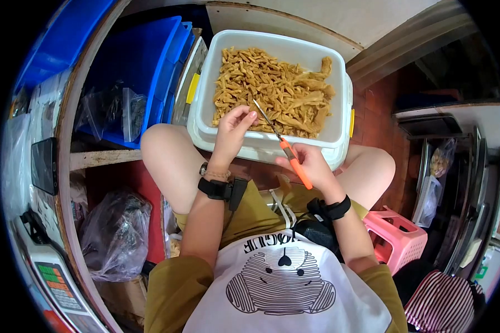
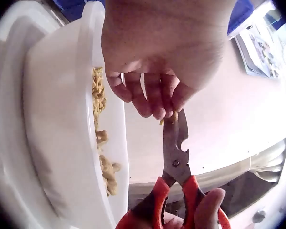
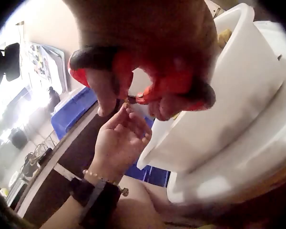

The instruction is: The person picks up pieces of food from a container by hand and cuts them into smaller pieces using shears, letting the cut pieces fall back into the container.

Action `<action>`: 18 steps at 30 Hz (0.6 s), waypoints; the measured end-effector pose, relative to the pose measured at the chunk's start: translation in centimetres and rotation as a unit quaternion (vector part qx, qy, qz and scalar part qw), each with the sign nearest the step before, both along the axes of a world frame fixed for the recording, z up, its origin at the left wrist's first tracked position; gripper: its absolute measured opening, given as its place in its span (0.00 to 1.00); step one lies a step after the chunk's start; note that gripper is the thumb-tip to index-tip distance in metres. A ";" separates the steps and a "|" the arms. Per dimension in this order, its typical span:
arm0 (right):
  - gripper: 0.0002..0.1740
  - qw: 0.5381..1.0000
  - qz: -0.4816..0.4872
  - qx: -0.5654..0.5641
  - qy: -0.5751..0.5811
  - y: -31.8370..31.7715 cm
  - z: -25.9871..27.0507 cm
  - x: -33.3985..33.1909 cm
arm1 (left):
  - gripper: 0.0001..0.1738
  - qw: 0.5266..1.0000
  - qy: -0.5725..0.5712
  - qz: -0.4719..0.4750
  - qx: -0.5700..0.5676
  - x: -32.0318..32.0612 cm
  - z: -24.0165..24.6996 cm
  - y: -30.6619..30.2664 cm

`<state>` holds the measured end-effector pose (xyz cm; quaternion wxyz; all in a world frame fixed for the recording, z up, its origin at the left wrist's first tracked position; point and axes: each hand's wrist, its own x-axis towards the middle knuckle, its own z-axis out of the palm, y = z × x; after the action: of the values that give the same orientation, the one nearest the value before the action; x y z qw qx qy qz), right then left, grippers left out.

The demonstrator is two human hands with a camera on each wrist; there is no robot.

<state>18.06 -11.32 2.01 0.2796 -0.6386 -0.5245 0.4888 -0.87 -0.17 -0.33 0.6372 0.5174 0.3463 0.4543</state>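
Orange-handled scissors (image 1: 296, 161) are gripped by the right hand (image 1: 312, 165), their blades pointing up and left over the near part of a white tub (image 1: 205, 111). In the left wrist view the scissor blades (image 2: 175, 148) are slightly apart, with their tips at the fingertips of the left hand (image 2: 157, 62). A small yellowish piece (image 2: 174, 117) is pinched there between thumb and finger, at the blades. The right wrist view shows the right hand (image 3: 148, 52) with fingers through the red-orange handles. Many tan, wrinkled strips (image 1: 261, 77) fill much of the tub.
Blue bins (image 1: 133, 72) stand on a shelf at the left, above a clear plastic bag (image 1: 116, 233). A pink stool (image 1: 397, 236) is by the right thigh. A scale (image 1: 61, 283) sits at the lower left, and racks line the right side.
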 end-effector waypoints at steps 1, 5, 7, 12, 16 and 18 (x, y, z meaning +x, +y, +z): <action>0.20 1.000 -0.001 0.000 0.000 0.0 0.0 0.1 | 0.08 1.000 -0.007 -0.024 -0.006 -0.1 0.0 0.1; 0.22 0.992 0.004 -0.048 0.117 0.1 0.8 0.0 | 0.09 0.995 -0.006 -0.074 -0.071 0.1 1.0 -0.6; 0.25 0.989 -0.006 -0.064 0.132 0.1 0.8 0.0 | 0.09 0.993 -0.016 -0.097 -0.065 0.1 0.8 -0.5; 0.25 0.989 -0.019 -0.019 0.145 0.1 1.2 -0.5 | 0.10 0.990 -0.015 -0.133 -0.050 0.0 1.0 -0.3; 0.27 0.996 -0.028 -0.039 0.073 0.1 0.4 -0.4 | 0.10 0.993 -0.034 -0.087 -0.076 0.0 0.7 -0.2; 0.28 0.997 -0.052 -0.035 0.055 0.1 0.3 -0.6 | 0.10 0.993 -0.048 -0.064 -0.089 0.0 0.5 -0.1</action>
<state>17.49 -11.18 2.32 0.3103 -0.6469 -0.4568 0.5260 -0.91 -0.23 0.21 0.7247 0.4570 0.3206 0.4040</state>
